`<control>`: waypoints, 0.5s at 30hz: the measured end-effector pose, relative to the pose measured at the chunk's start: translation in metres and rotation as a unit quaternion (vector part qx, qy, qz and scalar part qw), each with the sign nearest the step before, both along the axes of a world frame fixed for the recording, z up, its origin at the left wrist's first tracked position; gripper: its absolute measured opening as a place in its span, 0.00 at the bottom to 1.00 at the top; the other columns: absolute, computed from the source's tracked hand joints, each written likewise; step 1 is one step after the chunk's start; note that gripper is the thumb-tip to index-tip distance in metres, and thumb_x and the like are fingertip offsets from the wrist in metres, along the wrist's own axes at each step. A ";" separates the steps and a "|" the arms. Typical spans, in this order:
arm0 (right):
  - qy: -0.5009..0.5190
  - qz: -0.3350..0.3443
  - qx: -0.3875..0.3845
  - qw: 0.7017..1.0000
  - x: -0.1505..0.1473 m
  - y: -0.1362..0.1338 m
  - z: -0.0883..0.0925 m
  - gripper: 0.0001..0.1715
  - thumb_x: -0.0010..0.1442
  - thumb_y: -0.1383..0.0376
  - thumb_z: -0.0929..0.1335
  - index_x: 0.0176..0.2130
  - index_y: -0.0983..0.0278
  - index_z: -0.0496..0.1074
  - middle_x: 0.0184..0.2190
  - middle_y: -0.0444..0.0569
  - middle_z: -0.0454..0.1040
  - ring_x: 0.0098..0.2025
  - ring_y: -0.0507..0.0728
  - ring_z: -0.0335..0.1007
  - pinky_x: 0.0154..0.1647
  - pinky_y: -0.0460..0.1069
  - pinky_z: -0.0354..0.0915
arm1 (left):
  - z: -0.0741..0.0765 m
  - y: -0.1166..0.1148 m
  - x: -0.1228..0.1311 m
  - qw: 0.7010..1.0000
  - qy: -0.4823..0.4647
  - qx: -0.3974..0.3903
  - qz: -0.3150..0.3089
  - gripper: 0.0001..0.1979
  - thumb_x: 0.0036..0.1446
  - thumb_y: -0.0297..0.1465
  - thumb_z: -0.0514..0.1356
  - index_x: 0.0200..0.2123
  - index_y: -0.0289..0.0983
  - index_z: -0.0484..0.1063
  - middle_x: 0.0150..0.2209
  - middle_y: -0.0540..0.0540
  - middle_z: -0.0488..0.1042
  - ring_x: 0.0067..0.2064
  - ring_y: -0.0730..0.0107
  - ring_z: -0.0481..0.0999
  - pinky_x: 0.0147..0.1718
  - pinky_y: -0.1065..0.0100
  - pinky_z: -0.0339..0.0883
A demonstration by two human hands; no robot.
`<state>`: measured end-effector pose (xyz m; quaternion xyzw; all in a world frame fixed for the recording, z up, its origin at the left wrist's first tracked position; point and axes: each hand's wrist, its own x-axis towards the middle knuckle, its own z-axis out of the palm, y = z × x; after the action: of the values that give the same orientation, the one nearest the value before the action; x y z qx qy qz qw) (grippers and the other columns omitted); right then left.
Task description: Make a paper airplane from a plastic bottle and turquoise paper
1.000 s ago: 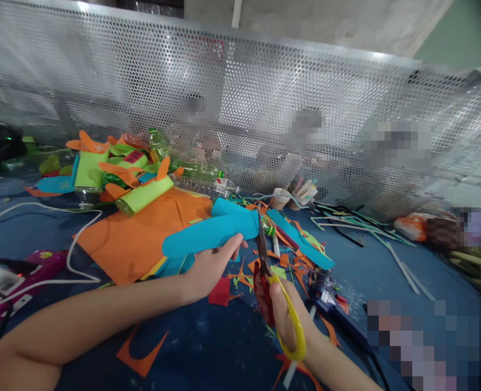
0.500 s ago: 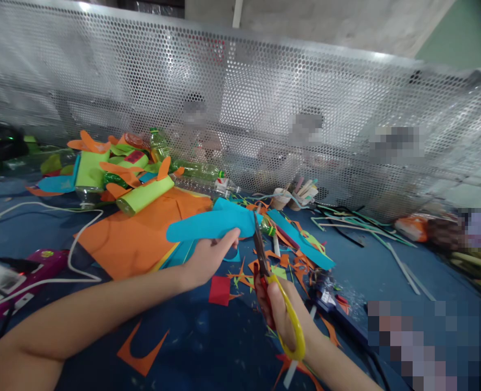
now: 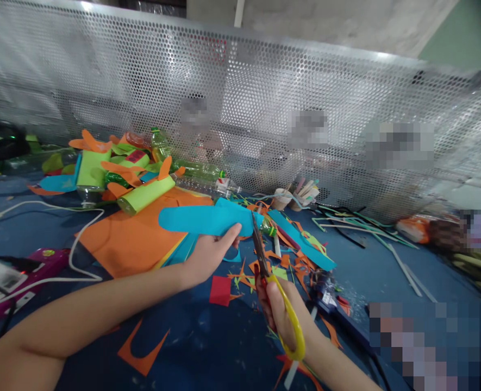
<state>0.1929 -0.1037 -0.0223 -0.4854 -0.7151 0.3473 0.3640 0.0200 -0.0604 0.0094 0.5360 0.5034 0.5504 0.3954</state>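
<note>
Matt blue paper [image 3: 199, 220]; scissors [image 3: 260, 252] of metal and glossy plastic.

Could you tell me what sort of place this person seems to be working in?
Probably a craft workshop or classroom bench: paper scraps litter the blue table, paper-wrapped bottles lie heaped at the back, and the right hand holds scissors to a blue paper piece held by the left hand.

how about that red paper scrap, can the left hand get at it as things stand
Probably yes: the red scrap lies flat and uncovered close by the left hand, nothing between them. But that hand's grip is full with the blue paper shape, so it isn't free.
</note>
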 end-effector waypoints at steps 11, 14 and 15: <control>0.004 0.008 -0.045 0.999 0.002 0.001 -0.005 0.28 0.61 0.44 0.55 0.22 0.61 0.57 0.14 0.39 0.56 0.14 0.47 0.49 0.12 0.44 0.48 | 0.002 -0.001 -0.001 1.000 0.002 0.015 -0.008 0.21 0.55 0.46 0.54 0.17 0.38 0.67 0.22 0.50 0.71 0.29 0.69 0.71 0.32 0.70 0.63; 0.005 0.015 -0.043 0.999 0.002 0.001 -0.003 0.29 0.61 0.43 0.54 0.22 0.61 0.56 0.13 0.39 0.56 0.13 0.47 0.49 0.12 0.44 0.48 | 0.002 0.000 0.000 1.000 -0.013 0.019 -0.012 0.21 0.55 0.45 0.54 0.17 0.38 0.67 0.22 0.50 0.71 0.29 0.69 0.71 0.33 0.70 0.63; 0.005 0.015 -0.041 0.999 0.002 0.001 -0.003 0.29 0.61 0.43 0.54 0.22 0.61 0.56 0.13 0.39 0.55 0.13 0.47 0.49 0.12 0.44 0.48 | 0.001 0.001 0.000 0.999 -0.020 0.024 -0.016 0.21 0.55 0.45 0.54 0.17 0.38 0.67 0.22 0.50 0.71 0.29 0.69 0.71 0.33 0.70 0.64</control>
<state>0.1945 -0.1026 -0.0250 -0.4870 -0.7058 0.3839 0.3425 0.0196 -0.0596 0.0105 0.5418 0.4738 0.5666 0.4012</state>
